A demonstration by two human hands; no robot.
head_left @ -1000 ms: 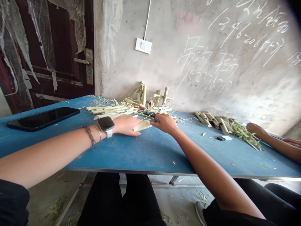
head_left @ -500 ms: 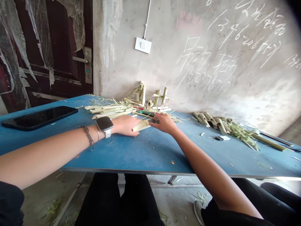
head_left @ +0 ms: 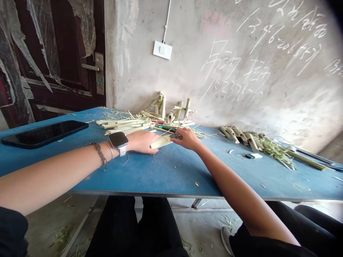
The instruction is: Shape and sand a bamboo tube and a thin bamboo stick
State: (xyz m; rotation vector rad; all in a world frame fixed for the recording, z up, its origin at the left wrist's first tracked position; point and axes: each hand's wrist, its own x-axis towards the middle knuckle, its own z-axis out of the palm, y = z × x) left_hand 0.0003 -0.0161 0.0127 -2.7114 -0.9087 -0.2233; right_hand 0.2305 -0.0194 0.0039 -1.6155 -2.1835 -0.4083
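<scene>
A short pale-green bamboo piece [head_left: 161,141] lies low over the blue table in front of me. My left hand [head_left: 143,141] is closed around its left end, and the wrist carries a smartwatch [head_left: 119,140]. At the piece's right end, my right hand [head_left: 187,138] pinches a small grey metal blade [head_left: 177,136] against the bamboo. The fingers hide most of that tool, so its handle cannot be made out. Just beyond my hands lie split bamboo strips [head_left: 125,125] and a dark rod with a green band [head_left: 166,127].
Bamboo constructions [head_left: 160,105] stand against the wall among shavings. A black phone [head_left: 45,134] rests at the left of the blue table [head_left: 160,175]. To the right lie cut bamboo pieces [head_left: 242,136], a small black-and-white object [head_left: 254,156] and a long bamboo pole [head_left: 305,160]. Another person's dark-clothed leg [head_left: 289,221] is at right.
My right hand has shifted slightly, and a little more of the grey blade shows at the bamboo's right end. My left hand keeps its hold on the piece.
</scene>
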